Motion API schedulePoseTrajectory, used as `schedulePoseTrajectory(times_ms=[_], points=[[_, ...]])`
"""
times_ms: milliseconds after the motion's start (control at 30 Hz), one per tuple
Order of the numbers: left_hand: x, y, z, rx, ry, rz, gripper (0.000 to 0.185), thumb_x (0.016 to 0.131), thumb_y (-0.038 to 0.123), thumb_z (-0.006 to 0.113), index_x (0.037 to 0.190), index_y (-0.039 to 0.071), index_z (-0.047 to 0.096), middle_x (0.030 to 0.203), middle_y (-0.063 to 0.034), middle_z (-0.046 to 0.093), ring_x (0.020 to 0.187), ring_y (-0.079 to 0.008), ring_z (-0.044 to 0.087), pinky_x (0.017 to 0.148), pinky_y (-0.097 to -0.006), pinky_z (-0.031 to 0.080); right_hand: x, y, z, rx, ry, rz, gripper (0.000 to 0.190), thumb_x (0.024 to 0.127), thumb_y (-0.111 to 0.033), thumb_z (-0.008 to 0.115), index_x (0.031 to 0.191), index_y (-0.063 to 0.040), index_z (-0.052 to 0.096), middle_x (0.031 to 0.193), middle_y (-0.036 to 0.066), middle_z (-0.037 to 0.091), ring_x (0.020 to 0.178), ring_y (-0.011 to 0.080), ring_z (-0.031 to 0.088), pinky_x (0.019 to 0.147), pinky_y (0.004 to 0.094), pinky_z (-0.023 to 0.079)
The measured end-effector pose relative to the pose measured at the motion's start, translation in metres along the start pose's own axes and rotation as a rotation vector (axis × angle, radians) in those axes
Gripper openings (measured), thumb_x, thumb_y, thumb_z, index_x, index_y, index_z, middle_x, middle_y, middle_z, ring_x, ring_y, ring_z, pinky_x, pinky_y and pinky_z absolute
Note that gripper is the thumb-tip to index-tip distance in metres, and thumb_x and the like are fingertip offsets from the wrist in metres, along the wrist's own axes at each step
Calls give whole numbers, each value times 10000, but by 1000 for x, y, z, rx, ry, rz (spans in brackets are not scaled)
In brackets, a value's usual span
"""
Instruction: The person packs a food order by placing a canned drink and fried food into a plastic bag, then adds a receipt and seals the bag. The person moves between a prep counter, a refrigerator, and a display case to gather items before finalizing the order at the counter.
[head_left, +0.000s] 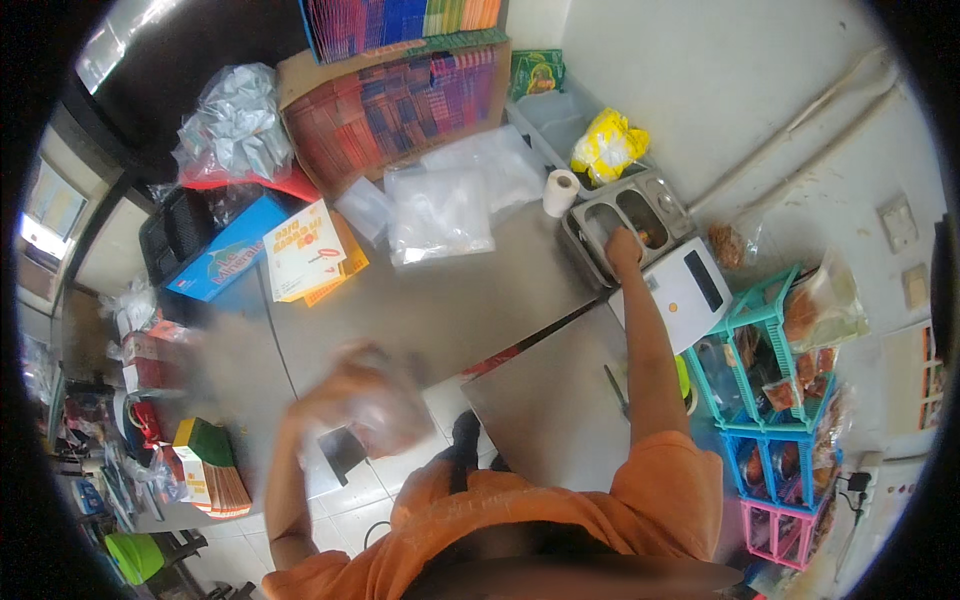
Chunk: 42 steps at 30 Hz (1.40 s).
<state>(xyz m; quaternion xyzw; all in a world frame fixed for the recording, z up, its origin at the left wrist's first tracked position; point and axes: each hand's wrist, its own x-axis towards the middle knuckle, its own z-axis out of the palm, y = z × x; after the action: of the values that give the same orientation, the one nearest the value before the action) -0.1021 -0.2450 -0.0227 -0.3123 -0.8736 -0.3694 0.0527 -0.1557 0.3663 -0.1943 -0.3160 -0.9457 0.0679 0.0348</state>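
Note:
My left hand (337, 386) is blurred by motion, with its fingers around the top of a clear plastic bag (394, 416). The bag bulges with something reddish that I cannot make out. It hangs over the gap between two metal tabletops. My right arm stretches forward, and my right hand (622, 251) is at a stainless steel container with several wells (585, 251). Its fingers dip towards the left well and are hidden, so any grip is unclear. The neighbouring well (645, 214) holds some small food-coloured pieces.
A white device with a dark display panel (675, 289) adjoins the steel container. Behind it are a paper roll (561, 191) and a yellow plastic bag (609, 146). Clear plastic bags (439, 210) lie by a carton of folded packaging (397, 112). Stacked plastic racks (757, 367) stand at right.

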Motion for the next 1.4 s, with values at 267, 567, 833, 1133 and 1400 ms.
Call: schedulePoseTrajectory(times_ms=[267, 567, 833, 1133, 1400], points=[[-64, 106, 217, -543, -562, 345, 319, 789, 225, 647, 1081, 97, 663, 1006, -89, 637, 973, -294, 611, 945, -405, 454, -10, -16, -34, 95, 50, 159, 311, 786, -267, 685, 938, 3, 704, 976, 256, 677, 947, 381, 670, 800, 461, 537], [-87, 121, 267, -460, -435, 621, 336, 786, 226, 647, 1095, 94, 651, 1059, -94, 633, 1008, -283, 599, 929, -405, 462, -163, -15, -107, 1061, 194, -363, 167, 917, -109, 601, 1008, 4, 684, 889, 113, 711, 791, 182, 672, 744, 310, 507], [-110, 138, 259, -605, -555, -255, 320, 853, 339, 636, 1017, 67, 666, 897, -126, 679, 837, -284, 660, 720, -436, 537, -392, 65, -112, 1561, -473, -212, 57, 839, 14, 653, 895, 21, 658, 828, 76, 605, 758, 151, 585, 668, 288, 484], [-64, 124, 240, -971, -885, -355, 258, 815, 283, 742, 918, 47, 723, 742, -65, 707, 639, -153, 676, 598, -297, 543, -458, -1, -70, 1000, -211, -214, 131, 833, -12, 656, 963, -23, 662, 892, 92, 647, 796, 191, 637, 670, 315, 516], [-60, 133, 230, -260, -638, 252, 281, 721, 212, 732, 976, 100, 696, 875, -142, 701, 810, -326, 675, 748, -419, 519, -457, 6, -64, 1260, -338, -81, 155, 777, 10, 678, 929, -22, 676, 865, 95, 650, 751, 218, 640, 650, 319, 506]])
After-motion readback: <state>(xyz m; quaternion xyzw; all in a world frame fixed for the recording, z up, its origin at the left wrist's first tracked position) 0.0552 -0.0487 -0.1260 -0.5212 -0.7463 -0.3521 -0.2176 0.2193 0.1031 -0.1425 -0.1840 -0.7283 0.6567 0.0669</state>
